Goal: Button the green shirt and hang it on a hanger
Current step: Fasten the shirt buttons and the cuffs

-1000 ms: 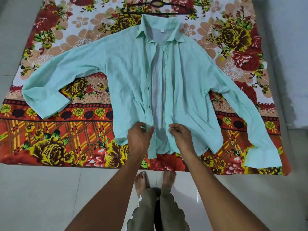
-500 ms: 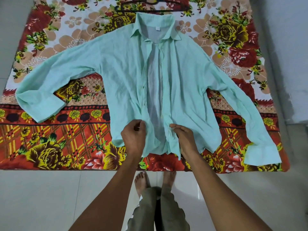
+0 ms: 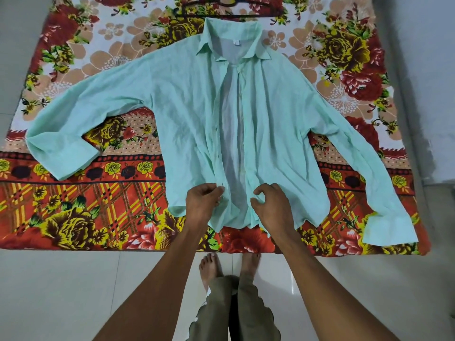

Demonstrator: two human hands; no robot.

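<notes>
A pale green long-sleeved shirt (image 3: 187, 114) lies flat and face up on a floral mat, sleeves spread to both sides, its front open down the middle. My left hand (image 3: 202, 203) pinches the left front edge near the hem, beside a small dark button. My right hand (image 3: 269, 205) pinches the right front edge at the same height. A gap of the shirt's inner back shows between the two edges. A dark hanger (image 3: 229, 11) lies on the mat just beyond the collar.
The floral mat (image 3: 73, 212) covers the pale tiled floor (image 3: 61, 291). My bare feet (image 3: 229, 264) stand at its near edge. A grey wall (image 3: 428, 70) runs along the right side.
Both hands have shifted slightly along the lower front edges and drawn a little further apart; the view has moved down, so the shirt sits lower in frame.
</notes>
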